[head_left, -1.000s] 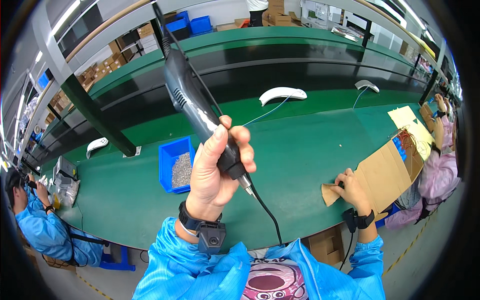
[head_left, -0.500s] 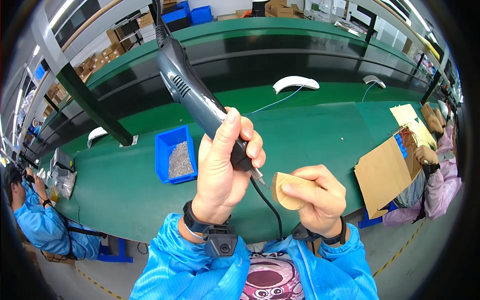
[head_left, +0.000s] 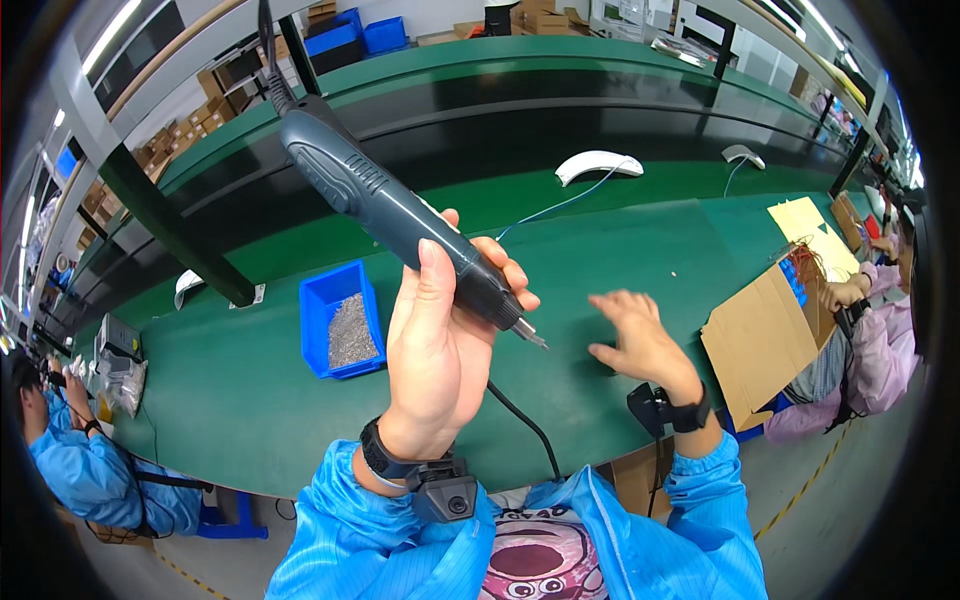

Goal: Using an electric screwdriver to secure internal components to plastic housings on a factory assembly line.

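Observation:
My left hand (head_left: 440, 350) is wrapped round a dark grey electric screwdriver (head_left: 385, 205), held up above the table. Its metal tip slants down and to the right, and a cord leaves its upper end. To the right of that tip, my right hand (head_left: 640, 340) hovers over or rests on the green table (head_left: 560, 410), fingers spread, with nothing visible in it. Left of my left hand stands a blue bin (head_left: 312, 325) holding many small grey metal pieces (head_left: 352, 332), probably screws.
White curved parts (head_left: 600, 165) lie along the far side, one with a thin blue wire. An open cardboard box (head_left: 760, 345) stands at the right, near a co-worker in pink (head_left: 860, 370). Another person in blue (head_left: 95, 460) sits at the left. A black cable (head_left: 530, 425) crosses the near edge.
My right hand has opened and moved up and away from the screwdriver tip; the round tan piece it held is out of sight. The screwdriver has tilted further over to the left.

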Demonstrator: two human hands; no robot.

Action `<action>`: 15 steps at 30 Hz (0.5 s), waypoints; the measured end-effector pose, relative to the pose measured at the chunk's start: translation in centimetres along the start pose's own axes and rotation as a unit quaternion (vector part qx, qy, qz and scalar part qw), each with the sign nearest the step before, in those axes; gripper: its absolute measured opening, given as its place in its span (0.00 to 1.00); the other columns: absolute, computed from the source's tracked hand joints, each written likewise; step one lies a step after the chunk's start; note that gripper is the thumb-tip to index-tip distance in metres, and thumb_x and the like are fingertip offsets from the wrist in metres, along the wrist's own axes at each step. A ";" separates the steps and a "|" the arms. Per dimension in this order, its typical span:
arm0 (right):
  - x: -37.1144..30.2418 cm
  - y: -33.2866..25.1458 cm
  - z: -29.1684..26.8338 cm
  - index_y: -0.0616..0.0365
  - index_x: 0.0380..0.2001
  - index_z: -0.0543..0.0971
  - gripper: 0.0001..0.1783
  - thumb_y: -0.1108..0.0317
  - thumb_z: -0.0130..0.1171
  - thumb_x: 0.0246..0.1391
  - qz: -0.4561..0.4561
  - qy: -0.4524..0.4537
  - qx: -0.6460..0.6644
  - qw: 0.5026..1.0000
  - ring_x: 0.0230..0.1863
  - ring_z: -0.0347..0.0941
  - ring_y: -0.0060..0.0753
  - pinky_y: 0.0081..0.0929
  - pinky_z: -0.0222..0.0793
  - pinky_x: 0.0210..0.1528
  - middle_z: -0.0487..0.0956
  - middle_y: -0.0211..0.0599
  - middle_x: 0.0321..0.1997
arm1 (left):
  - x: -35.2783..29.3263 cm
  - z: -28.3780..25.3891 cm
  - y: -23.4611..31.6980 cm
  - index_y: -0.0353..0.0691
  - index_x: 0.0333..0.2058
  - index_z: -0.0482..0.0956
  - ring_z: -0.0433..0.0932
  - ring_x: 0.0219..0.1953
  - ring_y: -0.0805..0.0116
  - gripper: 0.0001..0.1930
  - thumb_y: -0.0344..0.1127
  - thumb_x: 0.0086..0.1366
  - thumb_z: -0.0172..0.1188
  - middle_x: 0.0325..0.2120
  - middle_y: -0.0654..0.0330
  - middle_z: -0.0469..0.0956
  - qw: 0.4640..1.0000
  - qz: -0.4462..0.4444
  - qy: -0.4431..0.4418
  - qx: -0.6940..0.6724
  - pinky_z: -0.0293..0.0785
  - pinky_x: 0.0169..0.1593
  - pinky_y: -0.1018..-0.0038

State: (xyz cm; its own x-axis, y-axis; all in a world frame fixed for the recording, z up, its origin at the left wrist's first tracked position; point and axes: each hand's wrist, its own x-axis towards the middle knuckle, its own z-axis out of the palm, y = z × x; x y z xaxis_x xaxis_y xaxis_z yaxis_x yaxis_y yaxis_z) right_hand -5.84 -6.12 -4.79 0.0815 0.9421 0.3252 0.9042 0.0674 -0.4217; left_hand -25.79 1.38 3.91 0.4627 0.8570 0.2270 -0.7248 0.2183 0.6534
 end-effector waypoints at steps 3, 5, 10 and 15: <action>1.4 -5.8 -4.6 0.61 0.30 0.73 0.15 0.65 0.62 0.38 -0.090 0.082 0.163 0.979 0.33 0.67 0.42 0.35 0.60 0.43 0.71 0.39 0.27 | -0.1 -0.6 -0.1 0.40 0.49 0.58 0.68 0.35 0.65 0.20 0.48 0.65 0.39 0.33 0.56 0.67 1.000 0.019 -0.007 0.021 0.69 0.37 0.69; 2.0 -9.0 -5.3 0.60 0.28 0.73 0.14 0.65 0.62 0.37 -0.138 0.081 0.098 0.982 0.31 0.67 0.39 0.34 0.60 0.41 0.71 0.38 0.25 | 0.1 -1.0 -0.4 0.40 0.49 0.58 0.68 0.35 0.65 0.20 0.47 0.65 0.39 0.33 0.56 0.67 0.999 0.027 -0.009 0.027 0.69 0.37 0.68; 2.6 -9.2 -3.5 0.57 0.19 0.69 0.09 0.71 0.61 0.38 -0.231 0.134 0.010 0.964 0.21 0.65 0.29 0.30 0.61 0.35 0.67 0.30 0.16 | 0.2 -0.8 -1.1 0.39 0.50 0.56 0.69 0.34 0.67 0.21 0.47 0.64 0.40 0.32 0.57 0.67 0.998 0.014 -0.009 0.055 0.70 0.37 0.70; 2.9 -9.0 -2.9 0.57 0.19 0.69 0.09 0.70 0.61 0.38 -0.234 0.117 0.034 0.965 0.21 0.65 0.30 0.29 0.60 0.34 0.67 0.30 0.16 | 0.5 -1.3 -0.9 0.39 0.49 0.58 0.68 0.34 0.66 0.20 0.47 0.64 0.41 0.32 0.56 0.67 0.998 0.030 0.003 0.062 0.69 0.36 0.69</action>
State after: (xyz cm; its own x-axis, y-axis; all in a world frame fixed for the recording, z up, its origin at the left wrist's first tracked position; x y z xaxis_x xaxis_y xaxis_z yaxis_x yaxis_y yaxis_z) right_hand -12.51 -4.93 2.35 -0.2284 0.7039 0.6726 0.8362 0.4956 -0.2347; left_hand -25.59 2.20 2.48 0.4171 0.8697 0.2641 -0.6819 0.1073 0.7235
